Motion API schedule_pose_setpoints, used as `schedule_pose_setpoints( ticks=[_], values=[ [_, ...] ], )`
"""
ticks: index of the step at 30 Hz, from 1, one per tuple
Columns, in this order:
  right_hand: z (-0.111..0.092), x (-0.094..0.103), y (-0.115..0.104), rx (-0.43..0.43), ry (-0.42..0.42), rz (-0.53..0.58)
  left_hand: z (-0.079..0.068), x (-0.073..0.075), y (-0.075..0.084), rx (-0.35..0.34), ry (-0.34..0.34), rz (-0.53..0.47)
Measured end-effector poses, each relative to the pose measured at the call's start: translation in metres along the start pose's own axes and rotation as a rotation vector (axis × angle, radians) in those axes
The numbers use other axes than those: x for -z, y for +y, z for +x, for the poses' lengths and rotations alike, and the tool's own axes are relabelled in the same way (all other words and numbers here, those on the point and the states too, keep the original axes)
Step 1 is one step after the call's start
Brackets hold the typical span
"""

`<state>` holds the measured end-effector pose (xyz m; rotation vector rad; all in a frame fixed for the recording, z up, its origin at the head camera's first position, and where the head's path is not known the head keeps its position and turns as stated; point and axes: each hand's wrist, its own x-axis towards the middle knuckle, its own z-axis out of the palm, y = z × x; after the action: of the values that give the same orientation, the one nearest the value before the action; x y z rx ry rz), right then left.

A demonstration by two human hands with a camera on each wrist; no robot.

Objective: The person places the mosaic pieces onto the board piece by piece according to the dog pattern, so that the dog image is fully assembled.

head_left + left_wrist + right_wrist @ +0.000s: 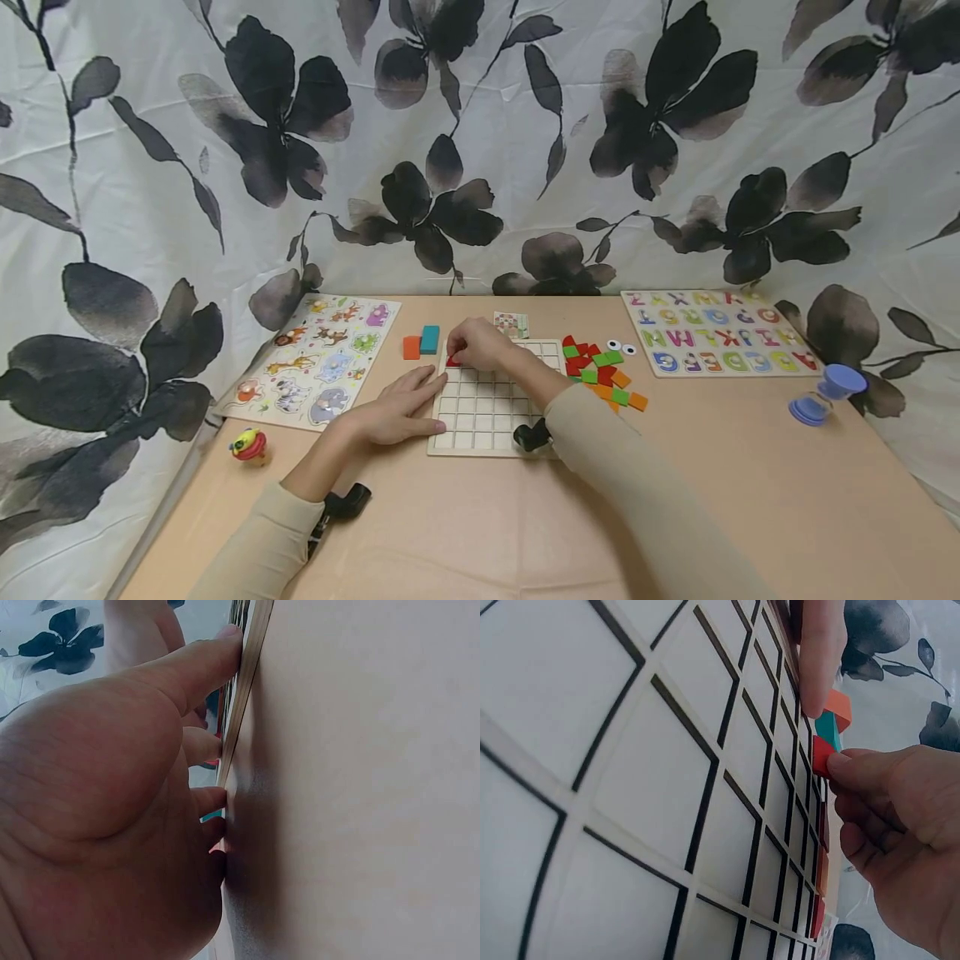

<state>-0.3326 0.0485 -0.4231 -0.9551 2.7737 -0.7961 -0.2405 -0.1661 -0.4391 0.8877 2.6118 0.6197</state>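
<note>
A white grid board (487, 408) with raised square cells lies in the middle of the table. My right hand (480, 343) is over its far left corner, pinching a red tile (822, 756) between thumb and finger. Along that far edge, an orange tile (822, 871) and a red tile are set in cells. My left hand (397, 408) rests on the table with fingers spread, its thumb and fingertips at the board's left edge (244, 697). Just beyond the left fingertips lie a teal block (429, 340) and an orange block (411, 347).
Several red, green and orange tiles (600, 371) are heaped right of the board. A small picture card (512, 325) lies behind it. An animal sheet (322, 362) is at left, a letter sheet (720, 333) at right. A small toy (249, 447) and a blue-purple hourglass-shaped object (825, 394) stand farther out.
</note>
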Motion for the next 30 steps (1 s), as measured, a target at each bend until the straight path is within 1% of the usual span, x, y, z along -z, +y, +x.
schedule_pose_setpoints(
  ticks=[3, 5, 7, 10, 12, 15, 18, 23, 26, 28, 30],
  values=[
    [0.001, -0.001, -0.001, -0.018, -0.022, -0.036, 0.000, 0.000, 0.000, -0.002, 0.001, -0.003],
    [0.001, -0.001, 0.000, -0.036, -0.039, -0.036, -0.001, 0.000, 0.001, -0.003, 0.001, -0.006],
    [-0.001, 0.000, 0.001, -0.035, -0.052, -0.026, -0.001, -0.001, 0.001, -0.002, 0.002, -0.008],
    [-0.007, 0.005, 0.005, -0.007, -0.041, 0.003, -0.001, -0.001, 0.001, 0.000, 0.005, -0.007],
    [-0.016, 0.013, 0.009, 0.030, -0.005, 0.030, 0.000, -0.002, 0.001, 0.002, 0.006, -0.004],
    [-0.038, 0.031, 0.018, 0.036, 0.067, 0.075, 0.000, -0.002, 0.000, 0.010, 0.006, -0.004],
    [-0.065, 0.051, 0.030, 0.023, 0.147, 0.116, 0.001, -0.003, 0.000, 0.013, 0.005, -0.003],
    [-0.110, 0.078, 0.062, -0.017, 0.266, 0.119, 0.001, -0.003, -0.001, 0.013, 0.006, 0.005],
    [-0.132, 0.090, 0.086, -0.098, 0.306, 0.124, 0.001, -0.002, -0.001, 0.014, 0.004, 0.006],
    [-0.143, 0.096, 0.103, -0.165, 0.304, 0.139, 0.001, -0.001, 0.000, 0.014, 0.002, 0.007],
    [-0.152, 0.101, 0.119, -0.235, 0.278, 0.134, 0.000, -0.001, 0.001, 0.016, 0.001, 0.009]
  ],
)
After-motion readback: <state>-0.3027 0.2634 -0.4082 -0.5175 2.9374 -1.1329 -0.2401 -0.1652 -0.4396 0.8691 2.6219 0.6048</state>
